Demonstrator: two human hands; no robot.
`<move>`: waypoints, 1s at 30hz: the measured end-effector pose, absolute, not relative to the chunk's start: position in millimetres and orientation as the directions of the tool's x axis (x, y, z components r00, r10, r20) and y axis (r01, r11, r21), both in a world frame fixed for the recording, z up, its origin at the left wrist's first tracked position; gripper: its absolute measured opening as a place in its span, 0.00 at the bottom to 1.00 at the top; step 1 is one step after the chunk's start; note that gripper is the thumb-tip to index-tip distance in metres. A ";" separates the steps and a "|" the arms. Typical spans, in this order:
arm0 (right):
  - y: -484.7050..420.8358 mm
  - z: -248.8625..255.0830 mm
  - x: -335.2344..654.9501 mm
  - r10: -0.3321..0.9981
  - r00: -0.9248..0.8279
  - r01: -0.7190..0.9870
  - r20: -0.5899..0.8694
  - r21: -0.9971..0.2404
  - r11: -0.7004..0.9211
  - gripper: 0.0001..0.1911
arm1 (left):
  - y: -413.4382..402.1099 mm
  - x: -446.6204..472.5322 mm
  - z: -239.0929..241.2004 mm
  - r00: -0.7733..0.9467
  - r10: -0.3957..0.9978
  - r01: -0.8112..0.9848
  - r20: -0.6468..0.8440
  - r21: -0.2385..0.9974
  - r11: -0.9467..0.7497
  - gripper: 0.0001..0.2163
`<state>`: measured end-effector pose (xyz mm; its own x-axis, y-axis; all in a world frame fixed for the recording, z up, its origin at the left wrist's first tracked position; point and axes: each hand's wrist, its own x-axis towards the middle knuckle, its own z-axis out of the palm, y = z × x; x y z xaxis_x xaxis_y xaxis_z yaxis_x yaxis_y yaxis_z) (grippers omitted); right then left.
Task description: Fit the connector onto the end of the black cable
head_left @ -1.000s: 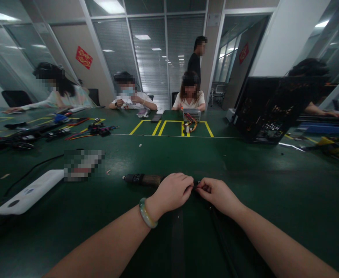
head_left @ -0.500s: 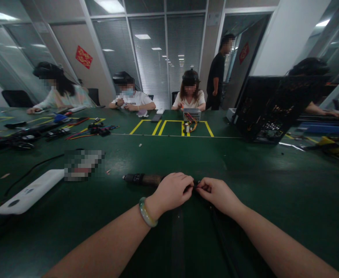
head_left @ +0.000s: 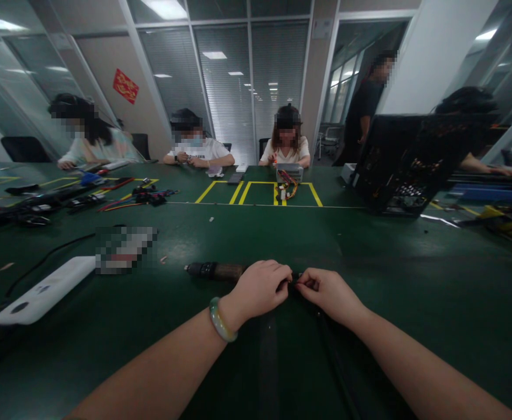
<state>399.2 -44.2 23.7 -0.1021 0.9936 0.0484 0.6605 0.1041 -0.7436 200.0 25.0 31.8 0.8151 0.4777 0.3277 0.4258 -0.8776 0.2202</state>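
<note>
On the green table in front of me lies a dark, straight tool that looks like an electric screwdriver [head_left: 227,272], its narrow metal tip toward the left. My left hand [head_left: 262,289] is closed over the tool's rear end, with the palm hiding that part. Close beside it, my right hand [head_left: 326,291] pinches a thin dark piece at the tool's tail end. From under the right hand a black cable [head_left: 337,361] runs down toward me. The exact joint between tool and cable is hidden by my fingers.
A white power bank-like slab [head_left: 48,290] lies at left with a black cord. Bundled cables [head_left: 151,194] sit farther back. A black computer case [head_left: 407,166] stands at right. A power supply [head_left: 290,172] with wires lies before a seated person [head_left: 287,146]; other people sit nearby.
Both my hands and the tool have stayed practically still. In the background, a standing person has moved right through the doorway, toward the pillar.
</note>
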 end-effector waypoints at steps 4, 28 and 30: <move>-43.0 21.4 399.6 0.994 -0.098 0.669 0.056 -0.736 0.107 0.05 | 25.0 199.6 32.1 0.820 0.470 0.422 0.326 0.210 -0.882 0.06; -42.6 20.3 402.3 0.994 -0.107 0.616 0.009 -0.784 0.074 0.06 | 26.5 198.9 31.7 0.827 0.463 0.416 0.318 0.209 -0.885 0.05; -42.3 20.0 401.5 0.994 -0.108 0.621 0.004 -0.780 0.070 0.07 | 26.7 198.8 31.7 0.831 0.456 0.407 0.318 0.211 -0.889 0.05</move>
